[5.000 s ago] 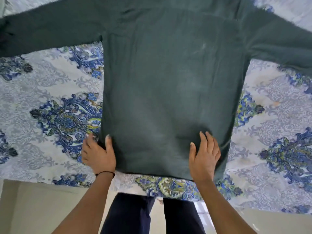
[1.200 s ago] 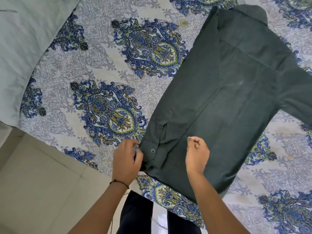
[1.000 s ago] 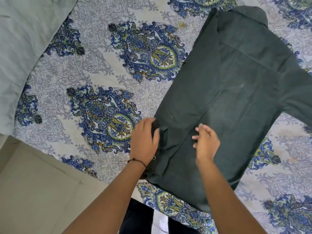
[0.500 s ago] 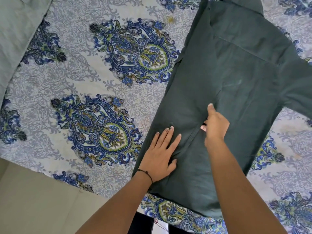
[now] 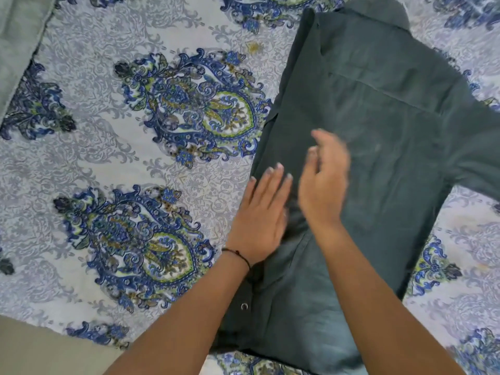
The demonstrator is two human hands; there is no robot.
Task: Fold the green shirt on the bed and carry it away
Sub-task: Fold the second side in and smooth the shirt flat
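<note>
The dark green shirt [image 5: 384,136] lies back-up on the bed, collar at the top. Its left side and sleeve are folded in over the back, and the cuff with a metal snap shows near the lower left. The right sleeve still runs off the right edge. My left hand [image 5: 261,215] lies flat, fingers apart, on the folded left part. My right hand [image 5: 324,180] is blurred just above the cloth beside it, fingers loosely spread and holding nothing.
The bed sheet [image 5: 135,163] is white and grey with blue and green paisley medallions. A pale grey blanket or pillow [image 5: 16,33] lies at the upper left. The bed's near edge and beige floor [image 5: 40,350] show at the lower left.
The left side and sleeve were folded over the back since five seconds ago. Over the last second both hands have slid up the folded part, pressing it flat, and the view has shifted closer.
</note>
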